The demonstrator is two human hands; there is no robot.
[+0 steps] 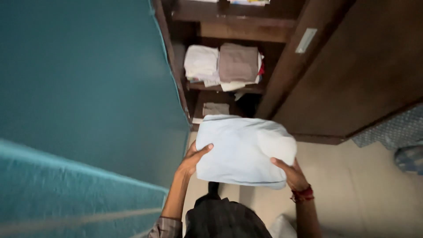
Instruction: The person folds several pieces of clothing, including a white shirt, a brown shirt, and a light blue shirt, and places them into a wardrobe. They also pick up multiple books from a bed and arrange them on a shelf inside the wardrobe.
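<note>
Both hands — left hand [192, 159], right hand [291, 174] — grip a folded pale-blue cloth [243, 150] before the wardrobe [335, 79].

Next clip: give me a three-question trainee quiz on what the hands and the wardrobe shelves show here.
1. True or false: both hands hold the folded pale blue cloth.
2. Which sits on the shelf above the cloth? A) a white stack beside a brown-grey stack; B) a row of shoes; C) a red bucket.
3. Which wrist wears the red thread band?

Key
1. True: the left hand takes one edge with its thumb on top, and the right hand takes the opposite edge.
2. A.
3. The right.
</note>
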